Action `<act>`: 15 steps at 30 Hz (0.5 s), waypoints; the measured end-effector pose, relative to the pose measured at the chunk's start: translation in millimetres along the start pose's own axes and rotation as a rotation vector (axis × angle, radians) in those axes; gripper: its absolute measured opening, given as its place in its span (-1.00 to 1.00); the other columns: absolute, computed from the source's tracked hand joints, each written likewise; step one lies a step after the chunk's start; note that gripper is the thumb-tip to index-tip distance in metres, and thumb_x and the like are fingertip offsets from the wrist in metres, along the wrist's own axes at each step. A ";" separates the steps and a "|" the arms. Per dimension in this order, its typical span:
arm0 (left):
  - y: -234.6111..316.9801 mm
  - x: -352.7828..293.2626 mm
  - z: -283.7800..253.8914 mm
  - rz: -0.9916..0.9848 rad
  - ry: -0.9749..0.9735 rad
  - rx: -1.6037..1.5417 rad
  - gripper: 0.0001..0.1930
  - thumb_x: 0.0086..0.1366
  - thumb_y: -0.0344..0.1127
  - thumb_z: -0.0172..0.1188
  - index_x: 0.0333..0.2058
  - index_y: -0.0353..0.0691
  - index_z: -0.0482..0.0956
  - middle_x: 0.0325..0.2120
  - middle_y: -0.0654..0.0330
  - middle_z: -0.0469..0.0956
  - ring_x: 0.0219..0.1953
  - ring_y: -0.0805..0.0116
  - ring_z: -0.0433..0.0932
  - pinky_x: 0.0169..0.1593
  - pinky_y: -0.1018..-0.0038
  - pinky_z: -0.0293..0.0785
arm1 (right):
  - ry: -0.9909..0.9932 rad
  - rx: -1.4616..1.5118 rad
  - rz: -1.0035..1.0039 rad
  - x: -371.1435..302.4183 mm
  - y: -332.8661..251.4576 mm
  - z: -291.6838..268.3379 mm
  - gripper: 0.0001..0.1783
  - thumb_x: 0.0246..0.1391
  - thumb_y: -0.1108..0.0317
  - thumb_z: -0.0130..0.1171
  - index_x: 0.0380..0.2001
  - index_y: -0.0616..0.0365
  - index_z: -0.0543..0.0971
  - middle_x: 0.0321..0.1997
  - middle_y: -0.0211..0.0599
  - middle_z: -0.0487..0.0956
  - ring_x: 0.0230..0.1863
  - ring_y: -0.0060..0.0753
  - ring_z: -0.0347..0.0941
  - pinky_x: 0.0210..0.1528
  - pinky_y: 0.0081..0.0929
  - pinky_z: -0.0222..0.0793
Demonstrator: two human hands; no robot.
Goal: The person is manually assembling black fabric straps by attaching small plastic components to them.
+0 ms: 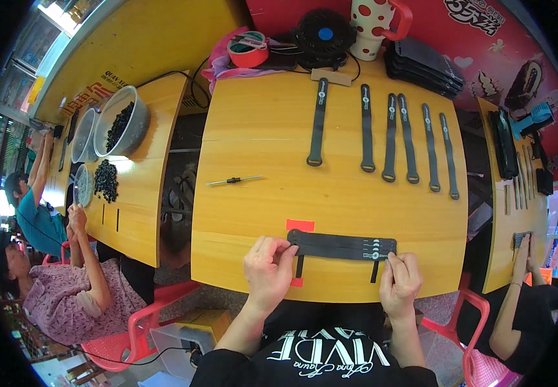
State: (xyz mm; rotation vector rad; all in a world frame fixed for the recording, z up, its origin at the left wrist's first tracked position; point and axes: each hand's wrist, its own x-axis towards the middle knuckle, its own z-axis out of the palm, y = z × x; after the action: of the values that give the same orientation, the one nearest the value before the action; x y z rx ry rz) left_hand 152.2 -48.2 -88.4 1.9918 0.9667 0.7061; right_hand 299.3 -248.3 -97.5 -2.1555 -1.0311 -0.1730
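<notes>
Black shirt (250, 373) bears white lettering (332, 350); hands (269, 267) (401, 278) hold straps (333, 245) whose print (375, 248) seems blurred.

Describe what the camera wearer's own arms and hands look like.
The left hand and right hand are bare, with no gloves or watches visible. The forearms are uncovered too, below the black sleeves of a T-shirt with white lettering.

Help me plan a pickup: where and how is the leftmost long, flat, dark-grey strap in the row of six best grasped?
Likely by the near end of the leftmost long, flat, dark-grey strap, from the wearer's side, pinching its rounded loop. That slotted end lies toward the wearer, while the far end meets a tan, rectangular block that could crowd a grip.
</notes>
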 end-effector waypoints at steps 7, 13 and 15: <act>0.1 0.0 -1.8 0.038 -0.008 0.016 -0.88 0.05 -0.61 0.35 -0.48 -0.35 0.56 -0.60 0.17 0.43 -0.61 0.41 0.42 -0.51 0.51 0.31 | 0.009 0.036 0.007 1.0 -0.8 -1.1 -0.82 -0.07 0.77 0.17 -0.34 0.39 0.58 -0.45 -0.12 0.42 -0.53 -0.20 0.40 -0.53 -0.40 0.27; -5.6 -1.3 -9.5 0.092 -0.008 0.003 -0.92 0.09 -0.60 0.31 -0.43 -0.35 0.59 -0.54 0.09 0.49 -0.53 0.25 0.50 -0.45 0.42 0.39 | 0.044 0.039 0.002 -1.9 -0.7 -2.3 -0.83 -0.07 0.75 0.18 -0.35 0.38 0.59 -0.45 -0.12 0.43 -0.53 -0.18 0.42 -0.53 -0.37 0.29; -1.4 -4.4 -10.9 0.156 -0.002 0.002 -0.93 0.11 -0.59 0.29 -0.41 -0.33 0.59 -0.51 0.04 0.50 -0.48 0.10 0.53 -0.41 0.34 0.44 | 0.069 0.020 -0.001 -2.8 0.9 -1.4 -0.83 -0.07 0.74 0.19 -0.36 0.37 0.59 -0.45 -0.12 0.44 -0.52 -0.17 0.43 -0.53 -0.36 0.30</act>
State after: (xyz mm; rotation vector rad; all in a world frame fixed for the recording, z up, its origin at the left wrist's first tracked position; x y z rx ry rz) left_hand 141.2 -46.8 -84.5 2.0852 0.8169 0.7881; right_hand 298.3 -251.3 -98.1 -2.1163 -0.9907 -0.2358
